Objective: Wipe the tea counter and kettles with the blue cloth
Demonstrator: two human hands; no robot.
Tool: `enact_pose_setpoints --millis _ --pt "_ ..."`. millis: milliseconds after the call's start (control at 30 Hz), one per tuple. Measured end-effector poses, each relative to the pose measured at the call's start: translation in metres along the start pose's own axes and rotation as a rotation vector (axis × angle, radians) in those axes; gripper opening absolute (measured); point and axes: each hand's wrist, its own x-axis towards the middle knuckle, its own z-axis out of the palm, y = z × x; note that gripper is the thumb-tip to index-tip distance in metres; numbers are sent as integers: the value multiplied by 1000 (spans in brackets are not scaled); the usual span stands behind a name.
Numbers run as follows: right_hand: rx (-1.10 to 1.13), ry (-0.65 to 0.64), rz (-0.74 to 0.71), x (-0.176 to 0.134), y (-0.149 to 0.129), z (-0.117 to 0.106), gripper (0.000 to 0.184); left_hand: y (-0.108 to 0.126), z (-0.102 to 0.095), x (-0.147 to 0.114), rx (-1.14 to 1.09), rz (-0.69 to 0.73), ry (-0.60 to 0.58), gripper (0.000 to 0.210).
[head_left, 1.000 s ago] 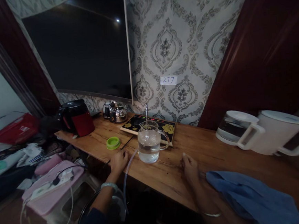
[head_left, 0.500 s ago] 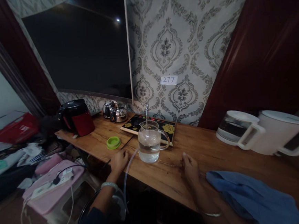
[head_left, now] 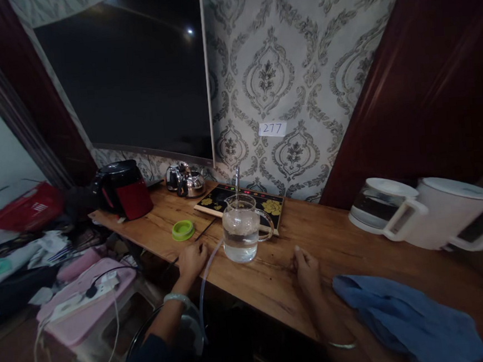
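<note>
The left hand [head_left: 192, 260] and right hand [head_left: 307, 269] rest on the worktop [head_left: 334, 240], fingers curled in, nothing visible in them. Between and just beyond them stands the glass jug [head_left: 241, 237], upright, holding water [head_left: 242, 252], its body nearer the left fingers, its handle [head_left: 272, 223] toward the right hand's side. A clear tube [head_left: 204, 278] passes beside the left fingers; farther out lie a green lid [head_left: 182, 230] and a black flowered panel [head_left: 260, 195].

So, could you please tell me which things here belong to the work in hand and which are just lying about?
Likely in use: glass jug, metal spout, black panel.
Seemingly lying about: blue cloth, white-handled jug, pink stool.
</note>
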Motion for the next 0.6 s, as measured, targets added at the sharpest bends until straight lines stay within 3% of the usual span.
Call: enact_pose_setpoints --millis 600 --pt "7 11 -1 -1 -1 1 58 -1 1 1 7 -3 -8 35"
